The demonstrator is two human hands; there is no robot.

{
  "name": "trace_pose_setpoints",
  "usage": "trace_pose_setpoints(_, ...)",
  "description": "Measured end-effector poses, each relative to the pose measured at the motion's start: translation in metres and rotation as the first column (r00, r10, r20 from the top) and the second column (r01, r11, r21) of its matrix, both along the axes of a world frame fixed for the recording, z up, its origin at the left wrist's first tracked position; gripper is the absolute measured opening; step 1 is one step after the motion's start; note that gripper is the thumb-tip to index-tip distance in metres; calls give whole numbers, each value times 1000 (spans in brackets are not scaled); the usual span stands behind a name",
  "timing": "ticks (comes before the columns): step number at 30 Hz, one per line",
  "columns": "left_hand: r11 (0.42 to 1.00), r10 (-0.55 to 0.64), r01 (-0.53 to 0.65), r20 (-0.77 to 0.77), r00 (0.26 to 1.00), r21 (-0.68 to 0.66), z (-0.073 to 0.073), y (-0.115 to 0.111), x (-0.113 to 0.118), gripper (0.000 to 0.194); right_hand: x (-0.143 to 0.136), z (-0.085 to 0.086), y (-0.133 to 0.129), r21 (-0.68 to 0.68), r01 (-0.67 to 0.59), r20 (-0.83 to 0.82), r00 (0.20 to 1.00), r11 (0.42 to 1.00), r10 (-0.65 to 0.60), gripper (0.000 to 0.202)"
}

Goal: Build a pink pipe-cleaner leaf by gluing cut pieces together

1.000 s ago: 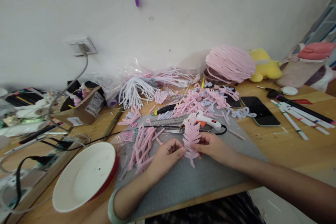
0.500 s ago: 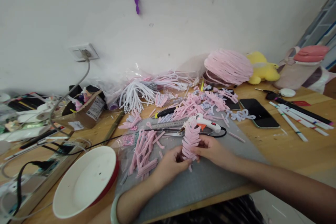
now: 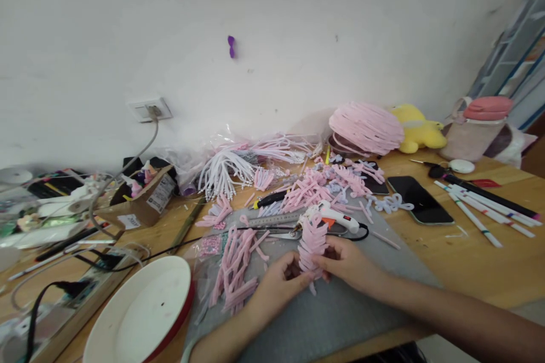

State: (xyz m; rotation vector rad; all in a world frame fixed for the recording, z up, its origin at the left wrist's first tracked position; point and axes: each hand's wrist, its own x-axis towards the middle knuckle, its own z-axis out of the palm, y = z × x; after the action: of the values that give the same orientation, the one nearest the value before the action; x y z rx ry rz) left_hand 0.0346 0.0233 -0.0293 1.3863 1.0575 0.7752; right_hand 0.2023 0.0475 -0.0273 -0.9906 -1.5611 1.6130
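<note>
A pink fuzzy piece with layered, leaf-like strands (image 3: 313, 243) is held upright above the grey mat (image 3: 340, 317). My left hand (image 3: 283, 278) pinches its lower left side, thumb in front. From the right, my right hand (image 3: 347, 264) grips its lower right edge with thumb and fingers. Some fingertips are hidden behind the piece. Just beyond it lies a white glue gun (image 3: 340, 218) with an orange trigger. Pink fuzzy strips (image 3: 236, 264) lie in a loose pile left of my left hand.
A white bowl with a red outside (image 3: 147, 300) stands at the left, near a power strip (image 3: 72, 300). Behind are white stems (image 3: 225, 170) and a pink bundle (image 3: 366, 127). A phone (image 3: 420, 199) and striped sticks (image 3: 489, 204) lie at the right.
The view has tilted up, so the table and hands appear lower. Both hands keep their hold on the pink piece, with little change in their pose.
</note>
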Motion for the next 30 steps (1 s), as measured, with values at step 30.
trace_pose_setpoints(30,508,-109,328,-319,942,796,24,15,-49,21,11,14,-6,-243,-460,-64,886,854,459,30)
